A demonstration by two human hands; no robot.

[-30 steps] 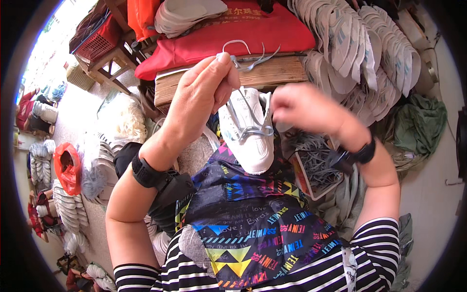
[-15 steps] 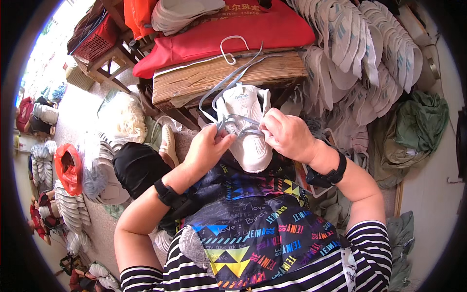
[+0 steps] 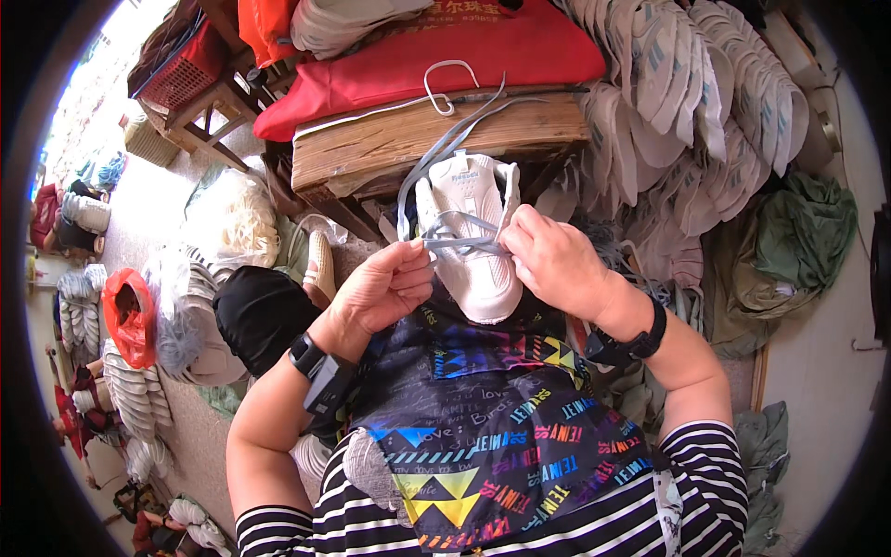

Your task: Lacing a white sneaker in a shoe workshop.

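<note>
A white sneaker (image 3: pixel 484 283) sits in front of me, toe toward me, its tongue standing up at the far end. Grey-blue shoelace (image 3: pixel 459 243) crosses low over its front, and the long loose ends run up past the shoe's left side onto the wooden bench. My left hand (image 3: pixel 390 286) is closed in a pinch on the lace at the shoe's left edge. On the opposite edge my right hand (image 3: pixel 557 260) is also closed, the lace running into its fingertips. Part of the shoe's right side is hidden behind that hand.
Just beyond the shoe stands a wooden bench (image 3: pixel 371 156) with a red cloth bag (image 3: pixel 436 58) and a white wire hook (image 3: pixel 449 91). Stacked white shoe pieces (image 3: pixel 640 65) hang at the far right. An orange bag (image 3: pixel 128 320) and a black bundle (image 3: pixel 264 320) lie to the left.
My left hand has turned over and drawn the lace tight to the left; the lace loops over the shoe now lie straighter. My right hand has shifted slightly.
</note>
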